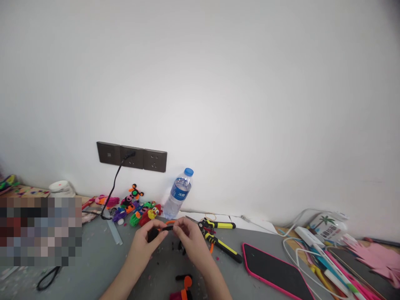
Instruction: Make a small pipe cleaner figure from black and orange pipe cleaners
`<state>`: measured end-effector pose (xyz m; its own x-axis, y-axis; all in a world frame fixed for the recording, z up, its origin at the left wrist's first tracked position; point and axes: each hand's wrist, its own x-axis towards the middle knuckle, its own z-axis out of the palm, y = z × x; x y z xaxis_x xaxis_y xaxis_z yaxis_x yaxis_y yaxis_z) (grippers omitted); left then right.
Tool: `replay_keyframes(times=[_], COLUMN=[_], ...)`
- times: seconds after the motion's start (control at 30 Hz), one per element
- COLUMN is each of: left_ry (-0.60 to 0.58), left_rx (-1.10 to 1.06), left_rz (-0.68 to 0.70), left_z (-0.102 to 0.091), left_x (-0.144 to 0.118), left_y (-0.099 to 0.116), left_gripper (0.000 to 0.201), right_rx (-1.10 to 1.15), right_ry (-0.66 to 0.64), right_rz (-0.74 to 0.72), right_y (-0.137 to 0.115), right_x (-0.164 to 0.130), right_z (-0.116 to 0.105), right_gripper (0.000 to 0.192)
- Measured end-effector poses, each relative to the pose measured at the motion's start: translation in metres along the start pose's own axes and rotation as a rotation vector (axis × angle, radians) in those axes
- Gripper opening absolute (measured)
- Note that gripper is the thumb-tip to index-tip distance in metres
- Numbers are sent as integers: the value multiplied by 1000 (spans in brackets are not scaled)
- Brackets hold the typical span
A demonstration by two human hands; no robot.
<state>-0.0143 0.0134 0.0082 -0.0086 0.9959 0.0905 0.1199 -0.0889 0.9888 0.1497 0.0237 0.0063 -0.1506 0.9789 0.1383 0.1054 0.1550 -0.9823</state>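
Between my two hands a short black fuzzy strip [168,228], apparently pipe cleaner, is stretched above the grey mat [103,266]. My left hand [146,239] pinches one end of it, with a dark bundle partly hidden behind the fingers. Thumb and fingers of my right hand [190,237] close on the other end. Just right of that hand lie yellow-and-black handled pliers [223,246], spread apart. Below the hands sit an orange disc-like fuzzy piece [188,282] and a magenta piece [176,295], cut off by the frame's lower edge.
A water bottle [178,193] leans by the wall, beside colourful fuzzy figures [134,208]. A black cord runs from the wall sockets [131,157]. At right are a pink-cased phone [276,273], white cables and pens [337,271]. The far left is pixelated.
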Motion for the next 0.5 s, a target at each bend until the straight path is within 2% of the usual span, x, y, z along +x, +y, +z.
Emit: replay_keyframes(times=[0.07, 0.23, 0.4, 0.5], left_ry=[24, 60, 48, 41], left_rx=[14, -8, -15, -39], left_rz=[33, -7, -16, -6], left_z=[-1, -2, 0, 2], left_x=[2, 2, 0, -1], left_y=[-2, -6, -2, -1], left_gripper=[24, 28, 29, 31], right_rx=[-16, -19, -89, -111], right_ry=[20, 94, 58, 48], right_rz=[2, -45, -119, -165], right_y=[0, -3, -8, -9], right_x=[0, 1, 0, 0], right_z=[0, -2, 2, 5], right_gripper=[21, 27, 11, 10])
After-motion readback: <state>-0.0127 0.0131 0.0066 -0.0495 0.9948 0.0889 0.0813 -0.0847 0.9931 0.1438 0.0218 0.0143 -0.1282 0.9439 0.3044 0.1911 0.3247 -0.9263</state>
